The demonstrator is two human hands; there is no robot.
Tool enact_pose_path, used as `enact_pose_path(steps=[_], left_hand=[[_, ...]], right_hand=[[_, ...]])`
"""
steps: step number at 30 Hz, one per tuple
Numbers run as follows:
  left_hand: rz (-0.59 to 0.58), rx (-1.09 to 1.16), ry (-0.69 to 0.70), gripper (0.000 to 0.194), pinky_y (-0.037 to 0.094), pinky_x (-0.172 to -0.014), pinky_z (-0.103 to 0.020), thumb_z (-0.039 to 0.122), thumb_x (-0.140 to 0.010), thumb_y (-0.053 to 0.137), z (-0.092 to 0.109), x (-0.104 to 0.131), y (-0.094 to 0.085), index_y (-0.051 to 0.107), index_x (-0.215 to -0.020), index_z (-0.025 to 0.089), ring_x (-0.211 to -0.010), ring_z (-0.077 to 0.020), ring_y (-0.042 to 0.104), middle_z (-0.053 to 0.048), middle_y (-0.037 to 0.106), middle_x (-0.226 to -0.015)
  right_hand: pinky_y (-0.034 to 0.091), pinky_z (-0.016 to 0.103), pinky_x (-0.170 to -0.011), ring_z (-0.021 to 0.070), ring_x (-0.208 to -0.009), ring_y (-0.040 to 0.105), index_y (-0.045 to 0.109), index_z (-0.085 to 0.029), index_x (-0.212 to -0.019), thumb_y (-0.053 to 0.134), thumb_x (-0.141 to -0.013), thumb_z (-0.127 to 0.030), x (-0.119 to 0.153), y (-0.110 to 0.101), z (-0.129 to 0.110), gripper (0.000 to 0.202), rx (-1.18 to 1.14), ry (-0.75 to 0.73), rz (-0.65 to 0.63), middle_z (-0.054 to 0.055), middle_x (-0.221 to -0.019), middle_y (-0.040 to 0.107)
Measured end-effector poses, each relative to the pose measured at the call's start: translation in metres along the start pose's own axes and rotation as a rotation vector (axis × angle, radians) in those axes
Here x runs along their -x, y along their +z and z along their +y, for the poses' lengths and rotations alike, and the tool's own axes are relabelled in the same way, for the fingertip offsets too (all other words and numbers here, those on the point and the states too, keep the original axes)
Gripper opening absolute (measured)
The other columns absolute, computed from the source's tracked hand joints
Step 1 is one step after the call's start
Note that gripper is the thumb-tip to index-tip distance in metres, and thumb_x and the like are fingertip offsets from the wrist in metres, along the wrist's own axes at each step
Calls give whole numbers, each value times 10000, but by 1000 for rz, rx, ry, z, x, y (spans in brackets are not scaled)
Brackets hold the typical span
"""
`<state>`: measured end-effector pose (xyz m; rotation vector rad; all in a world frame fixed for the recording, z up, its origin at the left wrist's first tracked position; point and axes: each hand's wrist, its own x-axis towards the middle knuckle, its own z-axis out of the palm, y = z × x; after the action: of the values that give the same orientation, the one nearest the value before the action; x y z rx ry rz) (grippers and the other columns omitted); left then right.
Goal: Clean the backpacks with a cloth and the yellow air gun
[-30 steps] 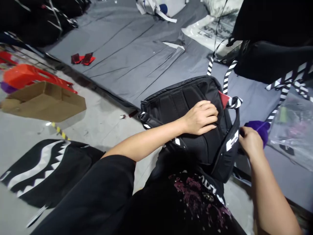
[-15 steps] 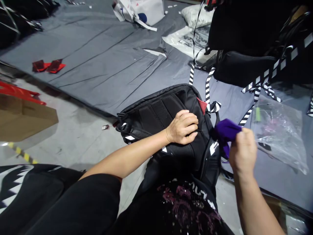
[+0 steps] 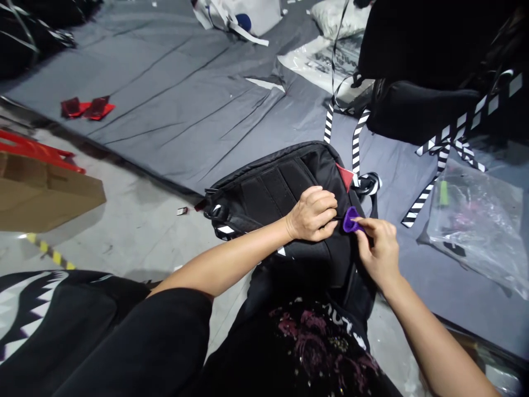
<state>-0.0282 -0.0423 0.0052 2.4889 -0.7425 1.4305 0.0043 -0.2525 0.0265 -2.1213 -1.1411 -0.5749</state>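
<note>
A black backpack lies tilted across my lap and the table edge, padded back panel up. My left hand is closed on the bag's black fabric, its fingers curled under and the fingertips hidden. Just to the right, my right hand pinches a small purple cloth between thumb and fingers. That cloth is bunched up and touches the bag near my left fingertips. A red triangular patch shows at the bag's upper right corner, beside a striped black-and-white strap.
Grey cloth covers the table. Black bags with striped straps stand at right, near a clear plastic bag. Red pieces lie at left. A cardboard box and a shark-tooth-patterned black bag are at lower left.
My right hand has moved left with the purple cloth, from beyond the backpack's right edge onto the bag. The cloth is now more bunched. My left hand keeps its place on the bag.
</note>
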Motion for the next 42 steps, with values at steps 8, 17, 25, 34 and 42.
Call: enact_pose_path(steps=[8,17,25,34,42], left_hand=[[-6,-28,3,155,430,-959,-442,335,-788,552,2,1,-2,610,-841,201,-984,-219,611,-52,661,-917],[-147,20,-77,195,371,-1020,-475,359,-812,528,6,5,-2,628,-894,212,-1055,-238,586,-58,665,-980],[-394,-102,70,321,280,-1078,-497,439,-908,455,-5,-32,-51,633,-893,172,-1039,-251,541,-90,638,-987],[-580,-110,140,443,365,-829,-383,538,-937,394,-21,-54,-86,620,-864,164,-807,-205,511,-81,617,-869],[-662,-27,142,466,328,-697,-362,586,-906,441,-28,-62,-68,624,-825,165,-744,-195,514,-91,627,-836]], right_hand=[[422,360,-838,202,-886,618,562,-222,-1179,518,-907,-150,6,13,-10,285,0,9,50,55,-976,674],[410,370,-812,211,-874,602,575,-200,-1173,465,-930,-166,1,7,-21,269,97,58,-70,71,-937,662],[402,380,-797,235,-846,609,562,-173,-1127,519,-886,-218,-29,-10,-29,249,132,-34,-248,68,-926,669],[432,383,-742,238,-783,624,584,-178,-1105,449,-944,-292,-31,-1,-16,239,127,-190,-118,87,-902,677],[426,363,-705,218,-719,626,585,-194,-1112,403,-974,-302,-27,11,6,253,74,-205,-82,72,-824,668]])
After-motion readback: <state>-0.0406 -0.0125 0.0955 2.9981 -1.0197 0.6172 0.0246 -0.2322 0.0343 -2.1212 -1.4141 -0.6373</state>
